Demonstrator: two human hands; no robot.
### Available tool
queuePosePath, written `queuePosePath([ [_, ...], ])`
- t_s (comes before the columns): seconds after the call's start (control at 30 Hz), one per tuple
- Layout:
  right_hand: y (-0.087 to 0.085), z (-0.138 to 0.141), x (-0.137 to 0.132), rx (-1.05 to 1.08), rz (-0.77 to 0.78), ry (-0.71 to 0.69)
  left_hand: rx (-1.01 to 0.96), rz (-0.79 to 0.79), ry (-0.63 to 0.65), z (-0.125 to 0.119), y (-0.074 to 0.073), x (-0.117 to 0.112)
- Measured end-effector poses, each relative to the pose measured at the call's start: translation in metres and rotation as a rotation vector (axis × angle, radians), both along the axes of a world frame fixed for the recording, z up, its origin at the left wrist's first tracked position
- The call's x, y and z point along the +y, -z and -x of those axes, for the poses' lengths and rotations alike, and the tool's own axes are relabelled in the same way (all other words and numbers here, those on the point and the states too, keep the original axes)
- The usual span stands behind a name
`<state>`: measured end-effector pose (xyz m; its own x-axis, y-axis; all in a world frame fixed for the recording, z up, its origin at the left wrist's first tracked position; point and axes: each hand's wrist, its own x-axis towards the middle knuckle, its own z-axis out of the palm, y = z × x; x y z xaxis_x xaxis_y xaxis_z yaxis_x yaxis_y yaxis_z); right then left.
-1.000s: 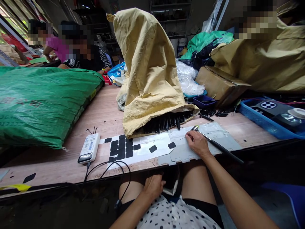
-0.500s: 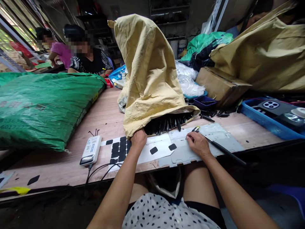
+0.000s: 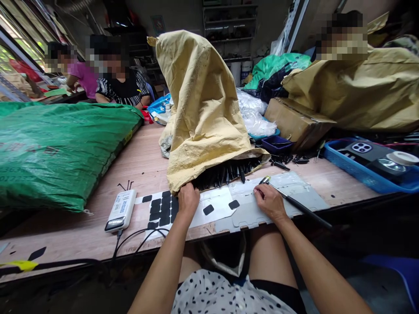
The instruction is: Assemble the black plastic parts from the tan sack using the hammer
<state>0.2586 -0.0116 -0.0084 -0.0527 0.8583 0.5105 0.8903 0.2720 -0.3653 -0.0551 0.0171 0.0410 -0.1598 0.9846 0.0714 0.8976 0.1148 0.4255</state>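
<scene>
Left hand (image 3: 189, 200) has come up from below the table edge, where it was a second ago, to the lower lip of the one tan sack (image 3: 203, 100); the right hand (image 3: 272, 201) has stayed put. That leaves both hands over the tabletop, and, I judge, puts the sack's contents within reach of the left fingers.

Furthest left of the left hand lies one green sack (image 3: 65, 152); nearer stands one white power bank (image 3: 120, 209). Just beside that hand, one white sheet (image 3: 216, 197) carries a block of black squares (image 3: 155, 207); the forearm covers some, so the block cannot be counted, though one square sits apart left of it and two to the hand's right.

The left fingers are curled at the sack's lip; whether they grip it I cannot tell. Right of them, black parts (image 3: 229, 174) fill the sack's mouth, too many to count. Further right, the right hand rests bent on one grey board (image 3: 307, 187), its fingertips drawn together; anything pinched there is too small to tell. Beside it lies one black-handled tool (image 3: 301, 207), its metal head just beyond the fingers.
</scene>
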Motion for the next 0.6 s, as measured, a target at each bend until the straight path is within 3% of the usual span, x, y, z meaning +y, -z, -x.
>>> queuePosePath([
  [0.1, -0.003, -0.002, -0.012, -0.060, -0.109, 0.297, 0.015, -0.153, -0.021, -0.009, 0.002, -0.030],
  [0.17, -0.004, -0.008, -0.020, -0.101, -0.100, 0.543, -0.088, -0.214, 0.120, -0.017, 0.008, -0.046],
  [0.23, -0.004, -0.017, -0.025, -0.121, 0.013, 0.659, -0.239, -0.185, 0.280, -0.025, 0.016, -0.055],
  [0.3, -0.004, -0.029, -0.027, -0.148, 0.160, 0.635, -0.356, -0.127, 0.367, -0.031, 0.025, -0.056],
  [0.4, -0.006, -0.045, -0.026, -0.206, 0.292, 0.531, -0.439, -0.104, 0.369, -0.034, 0.033, -0.051],
  [0.5, -0.010, -0.050, -0.026, -0.216, 0.294, 0.500, -0.476, -0.104, 0.370, -0.032, 0.035, -0.045],
  [0.6, -0.015, -0.038, -0.030, -0.088, 0.188, 0.422, -0.460, -0.080, 0.391, -0.030, 0.034, -0.044],
])
